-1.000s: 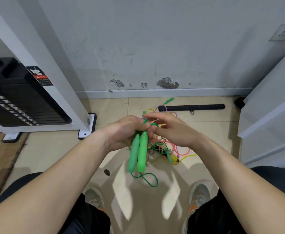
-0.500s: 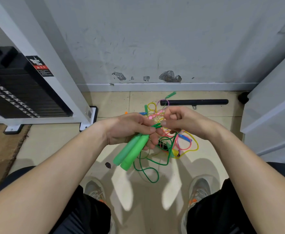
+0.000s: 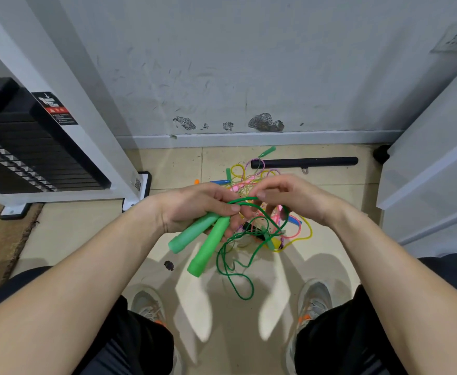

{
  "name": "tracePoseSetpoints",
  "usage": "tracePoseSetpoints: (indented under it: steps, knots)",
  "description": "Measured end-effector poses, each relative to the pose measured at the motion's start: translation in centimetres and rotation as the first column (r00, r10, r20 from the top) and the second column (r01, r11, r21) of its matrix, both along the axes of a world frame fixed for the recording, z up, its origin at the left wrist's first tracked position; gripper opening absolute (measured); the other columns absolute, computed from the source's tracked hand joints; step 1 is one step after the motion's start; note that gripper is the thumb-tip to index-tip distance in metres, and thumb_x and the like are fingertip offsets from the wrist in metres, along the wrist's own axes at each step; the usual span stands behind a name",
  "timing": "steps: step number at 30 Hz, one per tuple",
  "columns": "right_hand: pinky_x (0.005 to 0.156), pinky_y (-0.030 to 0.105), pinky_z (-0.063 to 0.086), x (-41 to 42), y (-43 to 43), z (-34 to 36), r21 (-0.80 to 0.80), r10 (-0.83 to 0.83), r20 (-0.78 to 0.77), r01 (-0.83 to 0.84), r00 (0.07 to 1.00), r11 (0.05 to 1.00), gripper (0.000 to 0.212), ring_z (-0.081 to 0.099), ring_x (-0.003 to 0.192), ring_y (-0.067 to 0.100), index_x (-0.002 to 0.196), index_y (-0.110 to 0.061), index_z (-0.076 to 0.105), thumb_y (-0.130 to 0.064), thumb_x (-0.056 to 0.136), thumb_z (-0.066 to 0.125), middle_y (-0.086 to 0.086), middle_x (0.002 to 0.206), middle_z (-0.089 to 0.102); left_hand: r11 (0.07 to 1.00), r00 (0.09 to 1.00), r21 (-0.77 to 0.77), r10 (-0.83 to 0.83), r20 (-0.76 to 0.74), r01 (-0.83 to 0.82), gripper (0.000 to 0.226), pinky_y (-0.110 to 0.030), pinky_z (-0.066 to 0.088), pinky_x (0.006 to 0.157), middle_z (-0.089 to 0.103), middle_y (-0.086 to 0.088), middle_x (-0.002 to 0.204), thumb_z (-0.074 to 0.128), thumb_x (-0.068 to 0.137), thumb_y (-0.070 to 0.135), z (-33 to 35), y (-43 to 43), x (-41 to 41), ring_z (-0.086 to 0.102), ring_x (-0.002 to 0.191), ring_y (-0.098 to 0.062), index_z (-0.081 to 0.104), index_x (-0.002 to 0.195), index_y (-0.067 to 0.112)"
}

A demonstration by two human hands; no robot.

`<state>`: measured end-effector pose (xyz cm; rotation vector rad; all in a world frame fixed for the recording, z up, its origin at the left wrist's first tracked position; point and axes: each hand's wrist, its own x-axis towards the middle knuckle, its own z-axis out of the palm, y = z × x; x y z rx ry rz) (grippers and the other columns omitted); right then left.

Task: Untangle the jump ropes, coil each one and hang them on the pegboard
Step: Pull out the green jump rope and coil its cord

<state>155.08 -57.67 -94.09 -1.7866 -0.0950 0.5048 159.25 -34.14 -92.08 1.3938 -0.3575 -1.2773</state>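
My left hand (image 3: 194,207) grips both light green handles (image 3: 207,243) of a green jump rope, which point down and to the left. Its thin green cord (image 3: 235,277) hangs in loose loops below. My right hand (image 3: 295,197) pinches the same cord between thumb and forefinger just right of the left hand. Under both hands, a tangle of jump ropes (image 3: 297,231) in yellow, pink, purple and blue lies on the tiled floor, partly hidden. Another green handle (image 3: 267,151) sticks out at the far end of the tangle. No pegboard is in view.
A black bar (image 3: 304,162) lies on the floor by the wall beyond the tangle. A weight-stack machine (image 3: 19,155) with a white frame stands at the left. White panels (image 3: 433,171) stand at the right. My shoes (image 3: 312,301) are near the bottom.
The green handles have swung from hanging straight down to slanting left. My right hand has moved slightly right, drawing out cord, and the hanging loops have spread.
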Motion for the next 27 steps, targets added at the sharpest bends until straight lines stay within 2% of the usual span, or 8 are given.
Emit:
tracePoseSetpoints:
  steps: [4,7,13,17,19,22,24,27]
  knots:
    - [0.059,0.027,0.039,-0.3,1.1,-0.6,0.078,0.091,-0.054,-0.087,0.994,0.993,0.043,0.048,0.057,0.015,0.091,0.002,0.062,-0.037,0.1,0.047,0.001,0.061,0.047,0.999,0.998,0.003,0.052,-0.022,-0.052,0.016,-0.036,0.049,0.072,0.047,-0.007,0.068,0.052,0.096,0.01,0.2,0.1,0.5,0.053,0.066,-0.025,0.063,0.103,0.0]
    - [0.054,0.027,0.027,-0.1,1.0,-0.7,0.037,0.008,0.043,-0.009,0.999,0.999,0.036,0.03,0.054,0.01,0.079,-0.009,0.06,-0.036,0.1,0.05,-0.009,0.058,0.033,0.991,0.991,0.036,0.129,-0.046,-0.127,0.025,-0.036,0.046,0.071,0.04,-0.004,0.062,0.052,0.098,0.024,0.4,-0.3,0.4,0.049,0.061,-0.025,0.062,0.095,0.002]
    - [0.054,0.026,0.034,-0.2,1.9,-1.3,0.037,-0.129,0.033,0.128,0.991,0.991,0.038,0.038,0.057,0.013,0.07,-0.031,0.062,-0.031,0.105,0.047,-0.007,0.062,0.044,0.944,0.937,-0.022,0.324,-0.131,-0.33,0.025,-0.034,0.043,0.07,0.033,0.004,0.053,0.04,0.103,0.023,0.3,-0.9,-0.2,0.047,0.056,-0.02,0.054,0.089,0.008]
    - [0.071,0.038,0.043,-1.3,4.7,-2.7,-0.324,-0.108,0.283,0.201,0.953,0.924,0.029,0.054,0.073,0.019,0.093,-0.024,0.062,-0.031,0.106,0.037,-0.003,0.078,0.059,0.791,0.778,-0.083,0.57,-0.264,-0.607,0.025,-0.029,0.05,0.072,0.044,0.008,0.055,0.042,0.104,0.028,-0.5,-1.5,-0.1,0.056,0.058,-0.016,0.051,0.086,0.015]
    - [0.081,0.039,0.046,-2.0,6.0,-3.0,-0.401,-0.03,0.291,0.15,0.956,0.904,0.029,0.059,0.092,0.026,0.116,-0.017,0.061,-0.029,0.107,0.036,0.007,0.098,0.067,0.74,0.739,-0.09,0.642,-0.204,-0.667,0.02,-0.025,0.053,0.064,0.059,0.007,0.064,0.043,0.105,0.025,-1.1,-1.9,-0.3,0.061,0.06,-0.013,0.057,0.097,0.013]
    - [0.078,0.041,0.046,-1.9,6.2,-2.6,-0.522,0.093,0.247,0.052,0.965,0.851,0.03,0.056,0.089,0.03,0.127,-0.017,0.055,-0.027,0.107,0.034,0.01,0.098,0.065,0.759,0.765,-0.099,0.643,-0.038,-0.644,0.026,-0.019,0.054,0.062,0.077,0.001,0.095,0.043,0.105,0.019,-2.4,-2.1,-0.6,0.064,0.07,-0.008,0.061,0.116,0.004]
    - [0.074,0.041,0.044,-1.6,6.0,-2.2,-0.568,0.142,0.268,0.037,0.953,0.822,0.024,0.054,0.085,0.029,0.116,-0.017,0.056,-0.026,0.106,0.035,0.008,0.09,0.061,0.783,0.771,-0.119,0.622,0.137,-0.61,0.031,-0.017,0.054,0.071,0.076,0.001,0.105,0.044,0.105,0.015,-3.3,-2.0,-0.5,0.068,0.082,-0.006,0.059,0.124,-0.004]
    - [0.062,0.035,0.036,-1.5,6.1,-1.5,-0.508,0.059,0.314,0.116,0.948,0.853,0.02,0.048,0.072,0.021,0.085,-0.026,0.05,-0.021,0.103,0.043,-0.002,0.072,0.051,0.806,0.713,-0.131,0.576,0.401,-0.577,0.03,-0.01,0.047,0.078,0.075,0.017,0.097,0.05,0.102,0.01,-3.6,-1.9,-0.2,0.067,0.09,0.003,0.059,0.124,-0.009]
